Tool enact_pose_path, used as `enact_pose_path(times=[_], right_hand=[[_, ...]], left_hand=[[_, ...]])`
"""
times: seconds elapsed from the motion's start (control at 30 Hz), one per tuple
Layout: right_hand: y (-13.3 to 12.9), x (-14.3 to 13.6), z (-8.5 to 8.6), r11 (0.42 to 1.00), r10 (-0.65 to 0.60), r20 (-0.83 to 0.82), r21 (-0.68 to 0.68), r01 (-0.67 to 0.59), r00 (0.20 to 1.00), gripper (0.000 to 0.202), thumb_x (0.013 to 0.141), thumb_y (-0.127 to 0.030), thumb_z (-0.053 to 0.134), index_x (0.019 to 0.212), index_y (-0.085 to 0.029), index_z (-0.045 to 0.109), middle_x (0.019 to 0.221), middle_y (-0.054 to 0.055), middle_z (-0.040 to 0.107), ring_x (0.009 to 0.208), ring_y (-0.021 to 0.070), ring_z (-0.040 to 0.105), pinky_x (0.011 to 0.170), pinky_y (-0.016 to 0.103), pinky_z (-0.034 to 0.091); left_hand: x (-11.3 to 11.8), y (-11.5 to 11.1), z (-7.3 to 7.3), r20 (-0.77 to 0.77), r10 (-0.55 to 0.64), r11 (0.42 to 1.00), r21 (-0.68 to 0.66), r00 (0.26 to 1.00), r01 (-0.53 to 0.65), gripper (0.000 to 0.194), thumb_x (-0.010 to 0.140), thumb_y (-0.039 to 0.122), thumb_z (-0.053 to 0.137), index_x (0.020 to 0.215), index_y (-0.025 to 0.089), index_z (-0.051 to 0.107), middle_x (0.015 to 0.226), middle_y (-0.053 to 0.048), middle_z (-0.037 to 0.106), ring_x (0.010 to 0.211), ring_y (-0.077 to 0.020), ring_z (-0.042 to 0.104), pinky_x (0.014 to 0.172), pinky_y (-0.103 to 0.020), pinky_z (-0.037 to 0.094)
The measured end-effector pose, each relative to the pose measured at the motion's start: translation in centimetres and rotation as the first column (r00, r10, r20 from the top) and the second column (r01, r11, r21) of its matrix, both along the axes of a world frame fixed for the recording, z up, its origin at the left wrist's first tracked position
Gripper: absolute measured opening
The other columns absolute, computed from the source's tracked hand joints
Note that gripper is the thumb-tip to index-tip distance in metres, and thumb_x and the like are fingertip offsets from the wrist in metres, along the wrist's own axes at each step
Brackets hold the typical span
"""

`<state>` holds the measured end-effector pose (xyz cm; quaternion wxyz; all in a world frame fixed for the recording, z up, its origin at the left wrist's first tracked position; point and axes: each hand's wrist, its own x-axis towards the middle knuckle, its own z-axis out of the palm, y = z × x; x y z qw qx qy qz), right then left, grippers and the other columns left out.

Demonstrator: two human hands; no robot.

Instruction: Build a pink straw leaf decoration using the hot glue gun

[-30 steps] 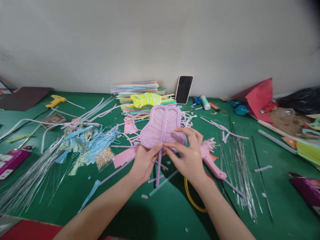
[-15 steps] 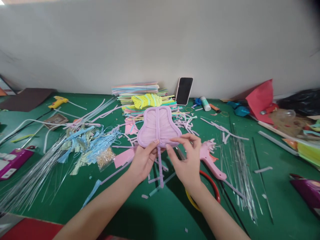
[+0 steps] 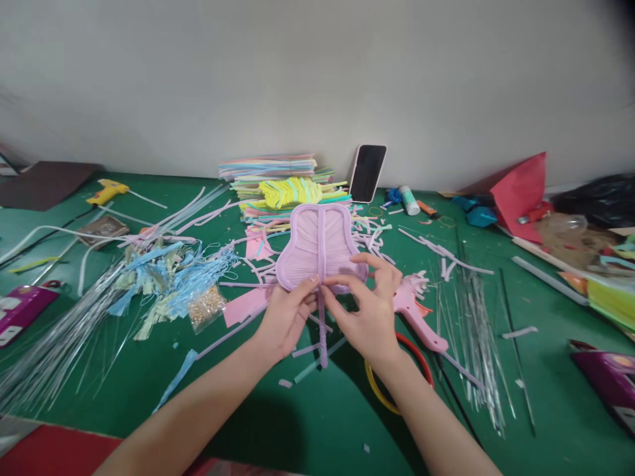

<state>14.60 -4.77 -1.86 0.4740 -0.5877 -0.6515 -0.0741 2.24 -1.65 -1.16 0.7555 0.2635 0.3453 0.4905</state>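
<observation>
A lilac hand fan [image 3: 305, 244] with a padded rim, a centre strip and a thin wrapped handle is held up over the table. My left hand [image 3: 286, 314] pinches its lower edge left of the handle, thumb on the near face. At the top of the handle, the thumb and index finger of my right hand [image 3: 370, 314] close on the fan's base, its other fingers raised and bent. Just right of that hand lies a pink glue gun [image 3: 419, 320]. Red-and-yellow scissors handles [image 3: 417, 360] show partly under my right wrist.
Bundles of pastel pipe cleaners [image 3: 268, 168] and a propped phone [image 3: 368, 173] stand by the wall. Blue tassels [image 3: 198, 284], a bag of gold beads [image 3: 206, 308] and silver wires [image 3: 74, 330] lie left. A yellow glue gun [image 3: 108, 192] is behind them. More wires [image 3: 479, 344] lie right.
My right thumb and index finger have moved left from the fan's lower right edge to the top of its handle, and have come together there. My left hand keeps its hold.
</observation>
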Motion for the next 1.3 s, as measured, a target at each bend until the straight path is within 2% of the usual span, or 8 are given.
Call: enact_pose_path(times=[0.17,0.27,0.5,0.6,0.8,1.3], right_hand=[[-0.11,0.16,0.22,0.999,0.039,-0.016,0.014,-0.039,0.999,0.002,0.079,-0.024,0.069,0.08,-0.024,0.071,0.113,0.01,0.054,0.112,0.0307,0.047,0.09,0.054,0.044],[-0.09,0.1,0.12,0.999,0.045,0.013,0.023,-0.045,0.999,0.003,0.08,-0.023,0.068,0.08,-0.025,0.07,0.113,0.009,0.055,0.112,0.0303,0.048,0.094,0.056,0.042],[0.07,0.12,-0.19,0.997,0.075,-0.089,0.02,-0.074,0.993,0.004,0.081,-0.023,0.069,0.084,-0.024,0.071,0.107,0.008,0.058,0.109,0.0265,0.051,0.093,0.052,0.044],[0.07,0.22,-0.25,0.996,0.086,-0.114,0.008,-0.085,0.99,0.004,0.081,-0.023,0.069,0.084,-0.025,0.071,0.105,0.007,0.059,0.11,0.0262,0.052,0.095,0.052,0.044],[0.07,0.18,-0.18,0.996,0.092,-0.131,0.025,-0.089,0.987,0.005,0.081,-0.023,0.068,0.083,-0.026,0.071,0.103,0.006,0.06,0.113,0.0267,0.051,0.097,0.054,0.044],[0.14,0.36,-0.16,0.994,0.105,-0.098,0.049,-0.1,0.99,0.006,0.08,-0.019,0.069,0.082,-0.025,0.069,0.101,0.006,0.06,0.114,0.0264,0.051,0.098,0.053,0.043]], left_hand=[[0.0,-0.01,-0.06,-0.001,-0.001,0.997,0.073,1.0,0.001,0.035,0.076,0.017,0.074,0.109,0.016,0.067,0.1,-0.007,0.075,0.088,-0.0191,0.071,0.076,-0.027,0.057],[-0.09,0.11,-0.03,0.004,-0.006,0.999,0.053,1.0,0.006,0.034,0.075,0.018,0.075,0.107,0.015,0.066,0.098,-0.007,0.075,0.09,-0.0206,0.072,0.078,-0.029,0.057],[-0.08,0.19,0.0,0.072,0.05,0.997,-0.06,0.996,-0.046,0.016,0.072,0.018,0.074,0.084,0.014,0.064,0.089,-0.006,0.076,0.077,-0.0193,0.073,0.072,-0.028,0.059],[-0.03,0.11,0.07,0.068,0.022,1.0,-0.023,0.997,-0.021,0.018,0.074,0.017,0.073,0.09,0.014,0.065,0.089,-0.006,0.076,0.078,-0.0194,0.073,0.07,-0.027,0.059],[-0.07,0.1,0.16,0.062,0.004,0.999,0.037,0.998,-0.006,0.038,0.073,0.02,0.075,0.11,0.016,0.065,0.096,-0.007,0.076,0.085,-0.0218,0.073,0.076,-0.031,0.058],[-0.22,0.0,0.28,0.029,-0.018,0.997,0.07,0.999,0.016,0.04,0.076,0.021,0.074,0.115,0.018,0.065,0.102,-0.008,0.075,0.091,-0.0227,0.072,0.08,-0.033,0.057]])
